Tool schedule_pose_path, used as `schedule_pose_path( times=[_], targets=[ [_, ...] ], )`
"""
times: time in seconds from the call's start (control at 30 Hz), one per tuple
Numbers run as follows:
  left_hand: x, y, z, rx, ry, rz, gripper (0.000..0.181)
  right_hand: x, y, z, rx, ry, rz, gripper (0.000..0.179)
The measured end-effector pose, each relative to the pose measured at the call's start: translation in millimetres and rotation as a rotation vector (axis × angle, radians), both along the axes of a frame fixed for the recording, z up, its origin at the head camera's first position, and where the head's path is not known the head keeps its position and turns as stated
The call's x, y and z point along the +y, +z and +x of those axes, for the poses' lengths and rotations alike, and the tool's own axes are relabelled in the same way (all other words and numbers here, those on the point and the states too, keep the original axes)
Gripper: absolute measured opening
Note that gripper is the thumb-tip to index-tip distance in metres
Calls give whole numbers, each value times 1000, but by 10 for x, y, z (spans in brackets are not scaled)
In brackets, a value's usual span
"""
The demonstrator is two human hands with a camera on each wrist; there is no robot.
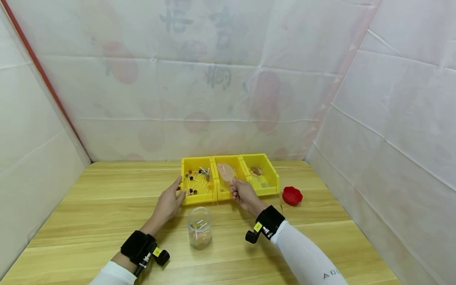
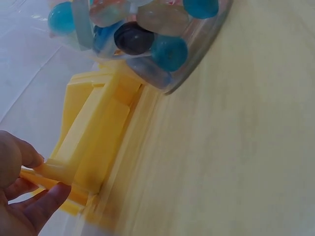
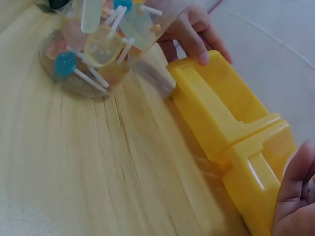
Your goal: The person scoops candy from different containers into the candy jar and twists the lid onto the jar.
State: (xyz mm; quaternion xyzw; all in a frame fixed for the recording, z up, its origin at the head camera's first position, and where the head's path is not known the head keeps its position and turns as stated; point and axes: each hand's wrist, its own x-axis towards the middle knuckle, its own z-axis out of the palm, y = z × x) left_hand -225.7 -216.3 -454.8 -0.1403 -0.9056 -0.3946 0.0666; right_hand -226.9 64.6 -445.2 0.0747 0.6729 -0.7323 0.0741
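Observation:
My left hand (image 1: pixel 170 201) grips the front left corner of the left yellow bin (image 1: pixel 199 199), thumb and fingers on either side of its wall in the left wrist view. Inside that bin lie several small lollipops (image 1: pixel 203 171) with dark, red and green heads and white sticks. My right hand (image 1: pixel 246 194) pinches the near end of a translucent, pinkish oval piece (image 1: pixel 226 172) over the middle bin; its exact kind is unclear. In front of the bins, a clear jar (image 1: pixel 199 237) stands upright, holding colourful lollipops and other rounded pieces (image 3: pixel 103 49).
The right yellow bin (image 1: pixel 273 186), joined to the others in a row, contains brownish pieces (image 1: pixel 255 171) and some pale ones. A red scalloped lid (image 1: pixel 292 196) lies on the wooden table (image 1: pixel 89 221) to the right. White sheeting (image 1: pixel 171 91) hangs behind and at both sides.

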Motion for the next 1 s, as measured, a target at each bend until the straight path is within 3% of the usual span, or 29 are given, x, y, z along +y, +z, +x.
schedule_pose_path(
  times=[0.5,0.8,1.0],
  targets=[
    [-131,-34,-10,3,41,15,64,51,9,178,60,5,-31,48],
    [-101,-30,1,-12,33,28,63,195,10,365,130,-39,-17,47],
    [-138,1,37,-16,22,16,62,270,97,437,147,-26,28,47]
  ],
)
